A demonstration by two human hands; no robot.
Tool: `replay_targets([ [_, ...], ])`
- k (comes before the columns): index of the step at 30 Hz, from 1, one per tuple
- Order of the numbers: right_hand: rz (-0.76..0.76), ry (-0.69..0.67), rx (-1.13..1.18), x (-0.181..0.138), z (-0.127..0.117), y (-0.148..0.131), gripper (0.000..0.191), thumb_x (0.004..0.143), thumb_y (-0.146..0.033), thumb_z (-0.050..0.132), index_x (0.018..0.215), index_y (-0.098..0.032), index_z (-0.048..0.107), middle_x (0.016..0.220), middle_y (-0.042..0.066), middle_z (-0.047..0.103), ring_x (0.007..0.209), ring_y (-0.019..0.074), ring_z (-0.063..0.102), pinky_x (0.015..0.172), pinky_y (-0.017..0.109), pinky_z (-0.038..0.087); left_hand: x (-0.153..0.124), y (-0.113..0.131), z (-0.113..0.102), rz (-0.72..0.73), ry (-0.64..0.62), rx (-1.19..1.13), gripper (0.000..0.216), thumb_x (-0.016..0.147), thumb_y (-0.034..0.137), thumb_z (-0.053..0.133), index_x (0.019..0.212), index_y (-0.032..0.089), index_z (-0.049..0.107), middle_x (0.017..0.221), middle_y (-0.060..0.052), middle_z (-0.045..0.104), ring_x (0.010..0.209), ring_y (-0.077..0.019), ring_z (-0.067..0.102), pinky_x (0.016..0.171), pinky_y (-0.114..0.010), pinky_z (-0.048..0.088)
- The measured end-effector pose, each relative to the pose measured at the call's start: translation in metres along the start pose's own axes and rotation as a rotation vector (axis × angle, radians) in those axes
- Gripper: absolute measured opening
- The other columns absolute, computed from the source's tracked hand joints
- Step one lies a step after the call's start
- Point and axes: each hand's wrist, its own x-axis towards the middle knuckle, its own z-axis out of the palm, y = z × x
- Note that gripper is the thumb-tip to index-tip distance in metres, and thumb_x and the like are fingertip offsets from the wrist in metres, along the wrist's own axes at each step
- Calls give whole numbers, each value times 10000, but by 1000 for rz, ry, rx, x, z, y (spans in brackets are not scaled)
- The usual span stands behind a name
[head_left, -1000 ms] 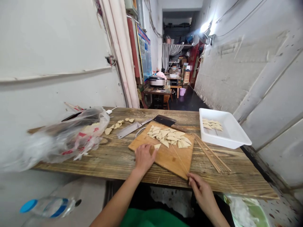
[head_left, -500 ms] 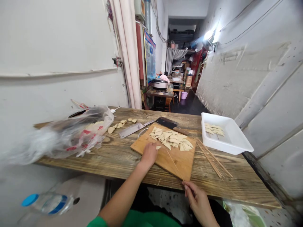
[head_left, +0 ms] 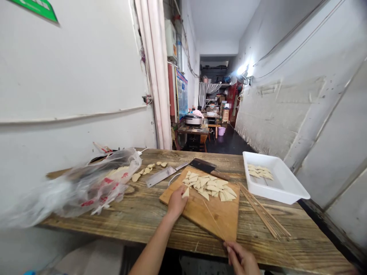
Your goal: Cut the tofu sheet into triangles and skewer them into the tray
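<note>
My left hand [head_left: 176, 203] is over the left part of a wooden cutting board [head_left: 197, 214], its fingers pinching a pale triangular slice [head_left: 186, 193]. More of these slices lie in a loose heap [head_left: 211, 185] at the back of the board. Below the board's front edge, my right hand [head_left: 243, 258] grips one end of a thin bamboo skewer [head_left: 213, 219]. The skewer slants up and left across the board, its bare tip apart from the slice. Whether the slices are tofu or dough I cannot tell.
Bamboo skewers [head_left: 262, 212] lie right of the board, beside a white tray [head_left: 282, 189] holding skewered slices. Two cleavers [head_left: 162, 176] [head_left: 202, 165] rest behind and left. Rounded pale pieces [head_left: 146, 170] and a plastic bag [head_left: 106, 183] are further left. Someone sits far back.
My left hand has lifted and turned the slice, which now stands up between the fingers. The head view has tilted upward, so the table appears lower. The right hand still holds the skewer.
</note>
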Motion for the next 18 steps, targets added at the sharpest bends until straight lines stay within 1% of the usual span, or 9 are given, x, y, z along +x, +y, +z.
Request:
replay_targets([
  [3,28,-9,22,-1,3,2,471,863,-537,427,933,-158,697,581,52,642,535,168,598,546,245,482,-5,3,3,121,14,19,266,738,79,549,943,169,693,957,-74,691,949,-212,606,901,-355,435],
  [5,64,-19,70,-3,7,7,526,858,-570,407,1014,-141,668,547,38,615,500,161,573,513,244,464,-10,5,6,191,63,-36,262,753,73,528,924,179,697,957,-71,686,960,-205,597,919,-360,428],
  [7,130,-25,151,-4,13,11,609,847,-619,377,1107,-122,614,534,21,590,422,134,511,435,230,416,-16,8,10,186,67,-181,257,763,86,538,945,183,692,983,-72,680,941,-195,606,907,-355,445],
  [8,167,-27,195,-5,16,12,648,837,-644,365,1141,-116,586,530,11,578,386,118,472,400,221,383,-19,10,13,127,38,-286,251,770,99,547,962,180,686,961,-74,683,887,-188,622,863,-347,475],
  [9,198,-28,235,-5,19,13,678,825,-666,358,1160,-114,566,522,1,565,357,104,434,373,212,351,-22,12,15,29,-2,-414,247,777,109,554,983,172,675,917,-74,687,810,-176,637,793,-330,505],
  [12,233,-29,297,-7,23,11,695,810,-680,368,1175,-114,541,515,-13,544,351,88,399,355,194,302,-29,19,18,-356,-158,-899,189,792,104,571,969,125,633,754,-66,674,611,-128,633,582,-234,518],
  [13,230,-43,304,-7,23,9,685,812,-672,374,1173,-115,542,518,-13,543,359,87,400,355,191,295,-30,21,17,-460,-196,-1061,151,788,81,577,931,112,617,733,-68,669,599,-118,634,555,-205,510],
  [15,215,-58,312,-7,23,5,657,823,-651,379,1161,-114,553,531,-6,544,374,89,406,353,188,283,-31,24,14,-589,-226,-1324,126,777,15,568,869,100,582,754,-90,673,634,-114,652,550,-171,511],
  [18,175,-34,316,-7,26,1,616,834,-619,394,1126,-108,573,553,8,547,421,101,441,371,192,301,-30,26,8,-693,-171,-1521,171,779,-57,502,840,93,558,798,-117,677,704,-139,676,598,-187,548],
])
